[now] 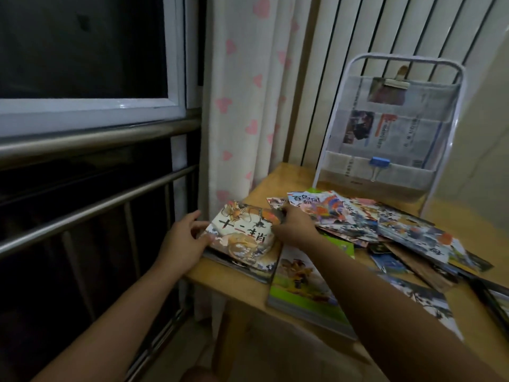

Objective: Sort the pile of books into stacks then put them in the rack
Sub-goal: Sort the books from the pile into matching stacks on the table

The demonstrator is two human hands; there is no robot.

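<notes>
Both hands — left hand (pixel 184 238) and right hand (pixel 293 224) — grip opposite edges of the dragon-cover picture book (pixel 242 235) between them, likely squaring its stack; the white wire rack (pixel 391 128) stands beyond.

Two bare forearms, no sleeves, left grip (pixel 183 241), right grip (pixel 294 226)
</notes>
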